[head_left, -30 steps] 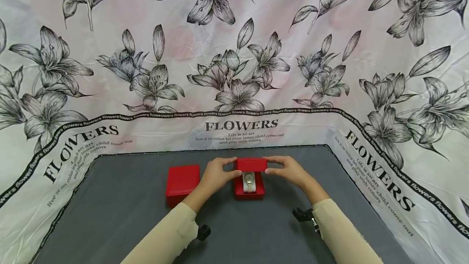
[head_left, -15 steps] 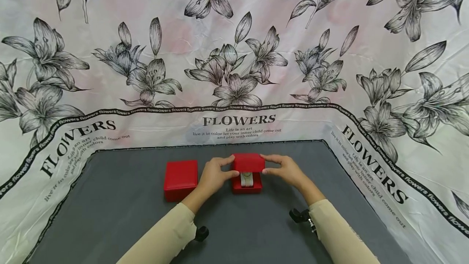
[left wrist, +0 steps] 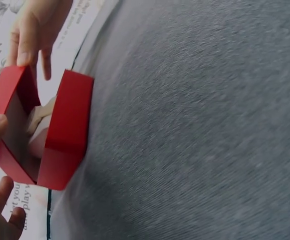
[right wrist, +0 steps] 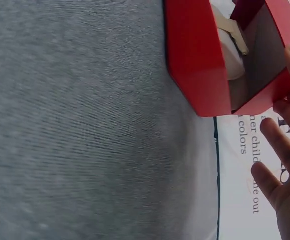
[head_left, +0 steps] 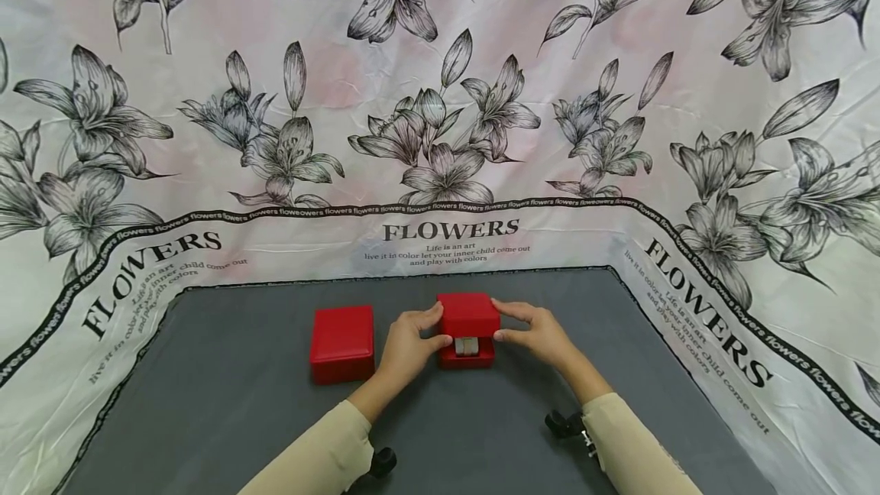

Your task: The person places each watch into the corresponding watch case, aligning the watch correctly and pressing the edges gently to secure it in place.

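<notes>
A red watch box [head_left: 447, 362] stands partly open on the grey surface, its lid [head_left: 469, 315] tilted over a pale cushion. Wrapped round that cushion is a watch [head_left: 467, 347], most of it hidden by the lid in the head view. My left hand [head_left: 409, 341] pinches the lid's left side between thumb and fingers. On the opposite side, my right hand [head_left: 541, 334] grips the lid the same way. The watch's light band [right wrist: 231, 31] shows inside the gap in the right wrist view, as does the box's pale lining.
A second red box [head_left: 342, 344], closed, sits left of my left hand. Behind the grey surface [head_left: 227, 373] runs a white cloth [head_left: 450, 247] with lilies and "FLOWERS" lettering, which also borders both sides.
The lid has swung down toward the front between both hands, covering more of the watch. Both hands keep hold of it. The closed box stays in its place.
</notes>
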`<action>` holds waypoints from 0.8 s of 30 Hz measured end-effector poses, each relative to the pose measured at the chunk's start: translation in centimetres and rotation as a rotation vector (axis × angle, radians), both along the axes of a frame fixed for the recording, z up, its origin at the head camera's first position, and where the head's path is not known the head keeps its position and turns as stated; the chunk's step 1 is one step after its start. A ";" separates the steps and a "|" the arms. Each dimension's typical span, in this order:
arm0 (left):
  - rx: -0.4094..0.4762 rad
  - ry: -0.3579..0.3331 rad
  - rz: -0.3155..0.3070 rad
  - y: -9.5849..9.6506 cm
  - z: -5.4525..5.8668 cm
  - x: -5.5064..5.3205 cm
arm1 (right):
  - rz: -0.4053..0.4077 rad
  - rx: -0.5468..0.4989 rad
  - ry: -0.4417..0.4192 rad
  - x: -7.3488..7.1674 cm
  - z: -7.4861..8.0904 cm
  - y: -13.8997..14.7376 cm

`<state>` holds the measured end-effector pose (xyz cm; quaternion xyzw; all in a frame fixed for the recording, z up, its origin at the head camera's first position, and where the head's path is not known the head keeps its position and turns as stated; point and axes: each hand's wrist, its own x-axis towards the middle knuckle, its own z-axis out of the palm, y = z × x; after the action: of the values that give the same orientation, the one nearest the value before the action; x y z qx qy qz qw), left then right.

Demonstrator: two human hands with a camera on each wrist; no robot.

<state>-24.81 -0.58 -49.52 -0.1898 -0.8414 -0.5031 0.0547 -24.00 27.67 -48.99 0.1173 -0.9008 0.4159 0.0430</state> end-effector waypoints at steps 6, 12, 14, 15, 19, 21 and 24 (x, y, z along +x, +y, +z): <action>0.038 0.065 0.037 0.7 -1.3 1.1 | 0.002 -0.034 0.033 0.4 -1.0 -0.1; 0.048 0.125 0.082 1.4 -2.3 2.0 | 0.012 -0.071 0.064 0.7 -1.8 -0.4; 0.044 0.124 0.093 1.5 -2.4 2.1 | 0.012 -0.075 0.065 0.8 -2.1 -0.3; 0.038 0.128 0.096 1.5 -2.4 2.2 | 0.008 -0.079 0.064 0.8 -2.2 -0.3; 0.023 0.144 0.095 1.3 -2.2 2.1 | -0.003 -0.084 0.073 0.8 -2.4 -0.1; 0.023 0.139 0.092 1.2 -2.1 2.1 | 0.003 -0.073 0.083 0.8 -2.4 -0.1; 0.037 0.097 0.081 1.0 -2.1 2.2 | 0.017 -0.046 0.104 0.9 -2.3 -0.1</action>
<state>-22.66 0.39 -51.67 -0.1786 -0.8352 -0.5062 0.1192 -23.05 27.55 -51.33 0.1453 -0.8864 0.4304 0.0888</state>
